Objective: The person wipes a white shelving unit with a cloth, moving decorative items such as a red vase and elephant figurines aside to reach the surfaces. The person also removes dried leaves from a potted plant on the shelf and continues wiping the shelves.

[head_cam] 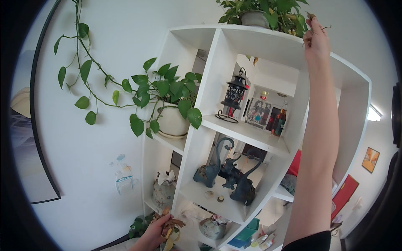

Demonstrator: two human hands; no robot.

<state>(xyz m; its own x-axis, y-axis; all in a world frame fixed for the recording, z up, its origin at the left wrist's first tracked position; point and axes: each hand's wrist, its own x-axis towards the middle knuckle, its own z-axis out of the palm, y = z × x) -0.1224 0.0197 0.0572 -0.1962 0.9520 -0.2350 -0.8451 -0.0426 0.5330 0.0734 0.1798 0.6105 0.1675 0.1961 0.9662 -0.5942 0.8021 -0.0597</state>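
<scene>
My right hand [317, 39] is raised to the top of a white shelf unit [201, 125], its fingers closed on a dried brown leaf [311, 15] with a thin stem. Just left of it, a leafy pothos plant [282, 18] grows from a grey pot [255, 19] on the top board. Low in the view, my left hand [154, 233] grips a bunch of withered brown and yellow leaves [172, 227]. A second pothos [166, 84] stands in a cream pot [172, 120] on a left-hand shelf, its vines trailing along the wall.
Shelves hold a black metal lantern [235, 92], a glass bottle [279, 120], dark elephant figurines [209, 174] and patterned ceramic vases [164, 191] [213, 227]. A black-framed picture [23, 131] hangs at left. Cleaning bottles [263, 241] stand low at right.
</scene>
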